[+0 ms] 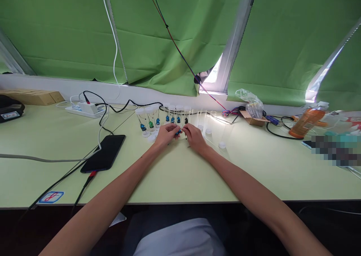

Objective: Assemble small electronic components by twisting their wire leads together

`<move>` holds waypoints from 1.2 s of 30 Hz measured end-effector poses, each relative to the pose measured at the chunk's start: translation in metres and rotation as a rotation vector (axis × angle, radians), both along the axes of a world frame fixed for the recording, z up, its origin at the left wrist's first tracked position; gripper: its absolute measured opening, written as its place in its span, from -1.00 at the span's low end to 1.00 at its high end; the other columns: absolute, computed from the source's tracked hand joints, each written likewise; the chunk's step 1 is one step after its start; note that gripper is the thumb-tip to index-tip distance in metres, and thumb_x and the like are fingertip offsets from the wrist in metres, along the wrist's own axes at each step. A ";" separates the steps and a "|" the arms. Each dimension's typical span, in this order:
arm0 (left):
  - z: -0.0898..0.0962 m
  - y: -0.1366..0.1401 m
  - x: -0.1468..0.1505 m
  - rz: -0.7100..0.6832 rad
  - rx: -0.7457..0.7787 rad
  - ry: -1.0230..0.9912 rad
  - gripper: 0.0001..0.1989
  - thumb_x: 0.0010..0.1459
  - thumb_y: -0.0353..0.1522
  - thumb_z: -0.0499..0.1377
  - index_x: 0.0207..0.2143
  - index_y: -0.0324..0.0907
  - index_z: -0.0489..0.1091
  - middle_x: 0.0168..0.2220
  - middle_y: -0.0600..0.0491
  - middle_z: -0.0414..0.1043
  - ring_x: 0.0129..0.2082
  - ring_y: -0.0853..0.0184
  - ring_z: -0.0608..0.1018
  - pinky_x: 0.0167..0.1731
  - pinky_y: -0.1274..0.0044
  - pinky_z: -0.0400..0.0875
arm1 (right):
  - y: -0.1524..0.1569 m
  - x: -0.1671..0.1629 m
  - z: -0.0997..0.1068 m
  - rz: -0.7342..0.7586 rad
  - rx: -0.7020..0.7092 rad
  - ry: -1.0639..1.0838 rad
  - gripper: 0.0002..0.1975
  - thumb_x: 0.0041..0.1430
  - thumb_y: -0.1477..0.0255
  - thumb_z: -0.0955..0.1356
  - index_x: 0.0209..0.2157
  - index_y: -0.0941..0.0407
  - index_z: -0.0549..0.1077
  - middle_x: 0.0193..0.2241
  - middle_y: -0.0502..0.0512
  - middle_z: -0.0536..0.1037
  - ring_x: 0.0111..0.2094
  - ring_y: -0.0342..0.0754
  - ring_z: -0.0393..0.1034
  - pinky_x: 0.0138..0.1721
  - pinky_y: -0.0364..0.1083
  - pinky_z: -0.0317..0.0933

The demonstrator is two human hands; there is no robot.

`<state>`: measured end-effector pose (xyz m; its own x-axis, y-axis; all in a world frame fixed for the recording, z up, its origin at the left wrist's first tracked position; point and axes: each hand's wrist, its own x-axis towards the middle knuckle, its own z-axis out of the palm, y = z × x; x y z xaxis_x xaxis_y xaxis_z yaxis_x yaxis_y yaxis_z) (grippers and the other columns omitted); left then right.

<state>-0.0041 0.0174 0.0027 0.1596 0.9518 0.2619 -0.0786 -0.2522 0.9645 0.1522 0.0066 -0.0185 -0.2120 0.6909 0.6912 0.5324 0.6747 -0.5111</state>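
Observation:
My left hand [167,134] is closed in a pinch on a small blue part [178,132] above the table. Close beside it, my right hand [194,137] is pinched, its fingertips almost at the blue part; what they hold is too small to make out. Behind both hands stands a row of clear tubes with white caps. Inside them are small blue parts [143,127], a green part [150,124] and a dark part [186,120], each with a thin stem. Loose white caps [222,145] lie to the right of my right hand.
A black phone [103,153] with a cable lies at left, near a white power strip [87,108]. Along the back run cables, a small cardboard box [254,118] with a plastic bag, and an orange drink bottle [308,120]. A long carton [32,96] sits back left.

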 end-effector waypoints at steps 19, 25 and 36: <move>0.000 -0.002 -0.003 -0.165 -0.032 -0.025 -0.69 -0.08 -0.18 0.37 -0.48 -0.24 0.46 -0.48 -0.02 0.45 -0.60 0.45 0.39 -0.56 0.53 0.27 | -0.004 0.001 0.003 -0.049 -0.019 0.011 -0.79 0.36 0.31 0.15 -0.17 0.07 0.34 -0.53 -0.05 0.40 -0.52 -0.12 0.25 -0.40 -0.16 0.10; 0.000 -0.002 -0.004 -0.197 -0.024 0.006 -0.69 -0.07 -0.16 0.36 -0.50 -0.23 0.46 -0.48 0.00 0.44 -0.60 0.45 0.38 -0.56 0.53 0.27 | -0.005 0.002 0.004 -0.057 -0.046 0.006 -0.75 0.37 0.30 0.12 -0.14 0.06 0.34 -0.57 -0.06 0.37 -0.55 -0.12 0.25 -0.42 -0.16 0.10; -0.001 -0.001 -0.007 -0.247 -0.053 0.055 -0.71 -0.02 -0.18 0.34 -0.48 -0.24 0.47 -0.47 -0.02 0.45 -0.59 0.45 0.40 -0.55 0.54 0.27 | -0.008 0.002 0.007 -0.044 -0.054 0.073 -0.74 0.38 0.28 0.11 -0.15 0.06 0.34 -0.59 -0.06 0.37 -0.55 -0.12 0.29 -0.41 -0.15 0.13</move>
<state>-0.0111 0.0162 0.0019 0.4014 0.8945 0.1971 -0.0782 -0.1809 0.9804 0.1547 -0.0014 -0.0112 -0.1309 0.7350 0.6653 0.5208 0.6220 -0.5847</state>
